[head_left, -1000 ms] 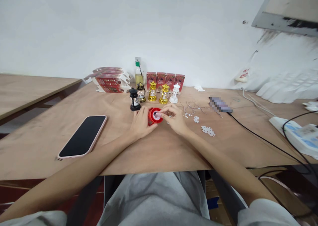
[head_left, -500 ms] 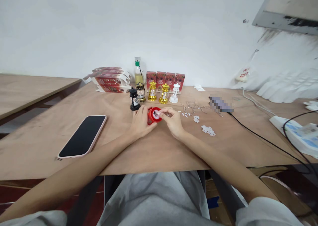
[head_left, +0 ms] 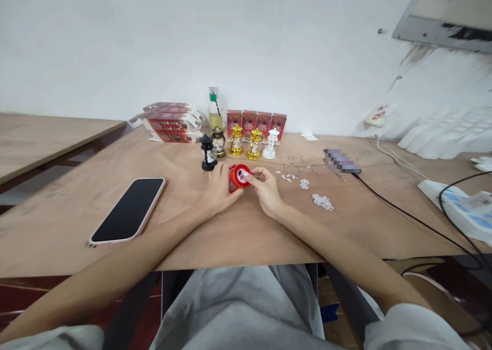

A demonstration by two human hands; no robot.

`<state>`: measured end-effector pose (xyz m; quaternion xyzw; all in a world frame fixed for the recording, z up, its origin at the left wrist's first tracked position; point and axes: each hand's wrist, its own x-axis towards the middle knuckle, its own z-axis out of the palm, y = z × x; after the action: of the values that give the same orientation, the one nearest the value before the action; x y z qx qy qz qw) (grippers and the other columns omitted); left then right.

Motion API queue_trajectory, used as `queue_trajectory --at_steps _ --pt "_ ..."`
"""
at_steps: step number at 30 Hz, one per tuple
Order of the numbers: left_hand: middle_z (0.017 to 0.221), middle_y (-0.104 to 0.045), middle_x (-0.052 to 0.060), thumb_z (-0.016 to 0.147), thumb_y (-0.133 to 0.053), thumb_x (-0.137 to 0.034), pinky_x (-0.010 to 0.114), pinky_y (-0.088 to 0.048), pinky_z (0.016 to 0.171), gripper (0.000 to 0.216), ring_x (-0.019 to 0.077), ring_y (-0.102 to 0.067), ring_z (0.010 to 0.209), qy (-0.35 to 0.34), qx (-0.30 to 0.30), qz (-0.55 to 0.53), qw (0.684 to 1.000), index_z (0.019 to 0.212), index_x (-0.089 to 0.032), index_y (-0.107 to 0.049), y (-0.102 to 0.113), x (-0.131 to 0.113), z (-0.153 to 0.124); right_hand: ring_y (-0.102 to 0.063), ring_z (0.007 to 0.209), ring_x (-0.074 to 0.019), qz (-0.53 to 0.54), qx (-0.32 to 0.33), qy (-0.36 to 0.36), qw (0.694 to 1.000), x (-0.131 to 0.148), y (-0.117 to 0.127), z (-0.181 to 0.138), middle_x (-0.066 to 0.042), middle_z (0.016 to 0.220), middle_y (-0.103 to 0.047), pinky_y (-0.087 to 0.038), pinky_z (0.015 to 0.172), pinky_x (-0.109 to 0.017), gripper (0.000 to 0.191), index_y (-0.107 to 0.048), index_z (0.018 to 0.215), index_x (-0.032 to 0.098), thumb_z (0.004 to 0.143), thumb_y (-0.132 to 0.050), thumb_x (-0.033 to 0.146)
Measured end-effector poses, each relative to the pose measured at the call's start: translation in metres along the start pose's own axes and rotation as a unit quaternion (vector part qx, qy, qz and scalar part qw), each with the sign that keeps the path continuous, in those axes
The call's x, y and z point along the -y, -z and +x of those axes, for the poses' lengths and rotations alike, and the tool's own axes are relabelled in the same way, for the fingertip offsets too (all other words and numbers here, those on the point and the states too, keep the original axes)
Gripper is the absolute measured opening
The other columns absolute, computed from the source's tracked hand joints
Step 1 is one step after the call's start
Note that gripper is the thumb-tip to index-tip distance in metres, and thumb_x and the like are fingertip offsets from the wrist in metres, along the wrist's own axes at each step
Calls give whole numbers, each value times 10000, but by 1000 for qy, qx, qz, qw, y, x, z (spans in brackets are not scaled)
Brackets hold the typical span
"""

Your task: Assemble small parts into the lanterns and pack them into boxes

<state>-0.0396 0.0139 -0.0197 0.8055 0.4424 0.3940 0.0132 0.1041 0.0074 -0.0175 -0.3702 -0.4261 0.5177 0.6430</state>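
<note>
My left hand (head_left: 222,187) is closed around the side of a small red lantern (head_left: 232,177), tipped so that its round underside faces me. Inside the red rim shows a whitish recess with small dark parts, too small to make out. My right hand (head_left: 266,188) is closed at the right edge of this rim, its thumb over the recess; anything tiny between thumb and fingers is hidden. Just beyond my left hand stands a black lantern (head_left: 208,155). Behind are a bronze-black lantern (head_left: 219,142), two gold lanterns (head_left: 254,146) and a white lantern (head_left: 270,145).
Red printed boxes (head_left: 249,122) stand behind the lanterns, beside a bottle (head_left: 215,115) and stacked cartons (head_left: 172,127). A phone (head_left: 128,210) lies left. To the right are thin wires (head_left: 295,166), small white pieces (head_left: 323,202), a cabled phone (head_left: 341,161) and a power strip (head_left: 457,209).
My right thumb and fingers have shifted slightly right, towards the rim, uncovering more of the recess. My left hand keeps its hold on the red lantern.
</note>
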Motion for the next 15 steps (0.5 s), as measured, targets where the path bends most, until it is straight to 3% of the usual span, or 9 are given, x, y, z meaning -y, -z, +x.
queue_trajectory --at_steps 9,15 --pt "1153 -529 133 707 -562 -271 452 -398 925 499 298 -489 1120 -14 1 15 1000 1170 -142 -428 1 -1 0 -599 785 -133 27 27 -15 999 2 0 -2 0 855 -660 -481 703 -267 352 -601 820 209 577 -782 387" --pt "1163 -533 125 712 -573 -277 442 -394 911 505 293 -493 1121 -14 -1 21 1000 1178 -148 -428 0 -1 -1 -608 785 -136 49 45 -24 997 5 0 -2 5 812 -680 -489 757 -287 315 -664 779 202 546 -805 361"
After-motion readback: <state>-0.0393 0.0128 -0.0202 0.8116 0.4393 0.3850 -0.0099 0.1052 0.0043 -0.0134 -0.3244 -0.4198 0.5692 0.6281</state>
